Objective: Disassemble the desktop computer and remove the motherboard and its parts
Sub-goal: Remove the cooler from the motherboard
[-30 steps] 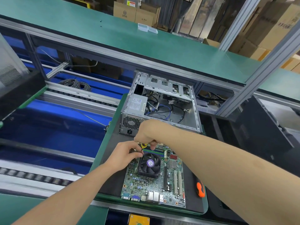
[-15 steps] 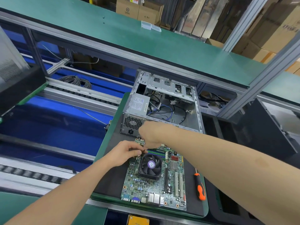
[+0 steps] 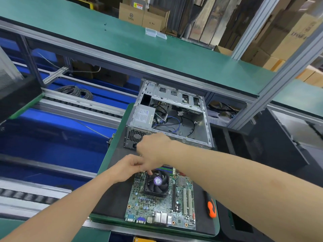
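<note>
Both hands are bunched together at the far-left corner of the board. The left hand (image 3: pixel 128 167) comes in from the near left with its fingers curled toward the right hand (image 3: pixel 153 149), which reaches across from the right, knuckles up, fingers pointing down. One fingertip (image 3: pixel 149 172) of the right hand touches the far-left rim of the cooler fan (image 3: pixel 157 183). Whether either hand is actually pinching anything, I cannot tell: the knuckles hide the spot where the fingers meet.

The fan sits on the far half of the motherboard (image 3: pixel 158 209). The board is out of the machine and lies flat on the dark mat (image 3: pixel 115 194), port side nearest the camera. Memory sticks (image 3: pixel 166 167) peek out just beyond the fan, under the right wrist.

To the right of the board, on the same mat, lies an orange-and-black screwdriver (image 3: pixel 211 207), apart from both hands. Beyond the hands stands the opened computer case (image 3: pixel 199 130), with the power supply (image 3: pixel 144 116) in its left end and loose cables (image 3: pixel 174 123) strewn over its floor. Far left, a coil of grey cable (image 3: pixel 75 90) rests on the blue conveyor. A green shelf (image 3: pixel 122 42) runs across the far side, with cardboard boxes (image 3: pixel 143 14) behind it.
</note>
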